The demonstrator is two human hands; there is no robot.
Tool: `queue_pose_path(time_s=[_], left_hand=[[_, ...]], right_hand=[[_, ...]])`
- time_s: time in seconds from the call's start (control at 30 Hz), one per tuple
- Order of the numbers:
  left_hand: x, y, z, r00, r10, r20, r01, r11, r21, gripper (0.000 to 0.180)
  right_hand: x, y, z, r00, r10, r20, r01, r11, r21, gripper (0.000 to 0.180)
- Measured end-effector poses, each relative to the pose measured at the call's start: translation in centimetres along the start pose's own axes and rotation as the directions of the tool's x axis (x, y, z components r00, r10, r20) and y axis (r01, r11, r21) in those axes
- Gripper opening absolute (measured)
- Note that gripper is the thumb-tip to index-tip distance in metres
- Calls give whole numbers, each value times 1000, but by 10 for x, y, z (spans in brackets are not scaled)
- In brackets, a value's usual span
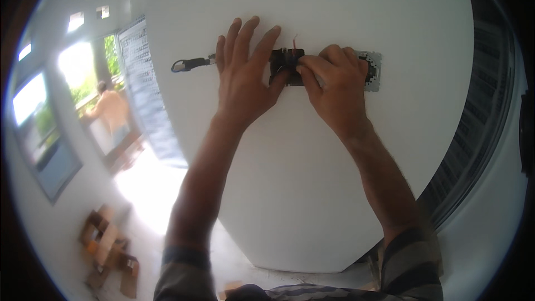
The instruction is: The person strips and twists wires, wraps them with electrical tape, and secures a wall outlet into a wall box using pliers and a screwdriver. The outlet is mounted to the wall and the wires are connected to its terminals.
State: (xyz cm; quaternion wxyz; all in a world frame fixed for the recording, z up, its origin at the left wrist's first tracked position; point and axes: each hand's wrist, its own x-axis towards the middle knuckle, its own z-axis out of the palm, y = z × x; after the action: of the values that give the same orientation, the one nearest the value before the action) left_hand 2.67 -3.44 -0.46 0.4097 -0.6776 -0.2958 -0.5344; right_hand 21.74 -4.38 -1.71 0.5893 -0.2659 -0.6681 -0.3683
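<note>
Module, black and squarish (290, 62), sits on the smooth white surface (312, 189) between your hands: your left hand (244, 81) fans its fingers loosely, thumb against it; your right hand (340, 86) curls at its right edge, near the silver metal frame (375, 85), its grip impossible to tell.

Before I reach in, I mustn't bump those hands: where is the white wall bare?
The white wall is bare between the forearms and high above the black box. Crowded row: cable loop, left hand, box, right hand, metal frame.
</note>
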Motion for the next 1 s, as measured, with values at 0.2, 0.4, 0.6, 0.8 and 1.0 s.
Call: queue_pose_path(time_s=[0.2,0.4,0.6,0.8,1.0], left_hand=[[-5,-16,-16,999,-3,33,9,984,-180,56],[3,-18,-19,974,205,97,-194,975,-110,32],[16,-25,-26,946,248,207,-201,954,-223,24],[11,-34,-17,991,69,111,-21,923,-383,22],[15,-16,-11,960,-254,117,279,848,-450,19]], right_hand=[[-6,5,-18,999,2,-35,-1,999,39,16],[5,-3,-2,999,-18,-51,17,1000,-16,17],[11,-4,12,999,-21,-48,19,999,-36,14],[6,-3,15,999,23,-37,-23,1000,-1,11],[7,-6,14,998,44,-43,-43,999,19,9]])
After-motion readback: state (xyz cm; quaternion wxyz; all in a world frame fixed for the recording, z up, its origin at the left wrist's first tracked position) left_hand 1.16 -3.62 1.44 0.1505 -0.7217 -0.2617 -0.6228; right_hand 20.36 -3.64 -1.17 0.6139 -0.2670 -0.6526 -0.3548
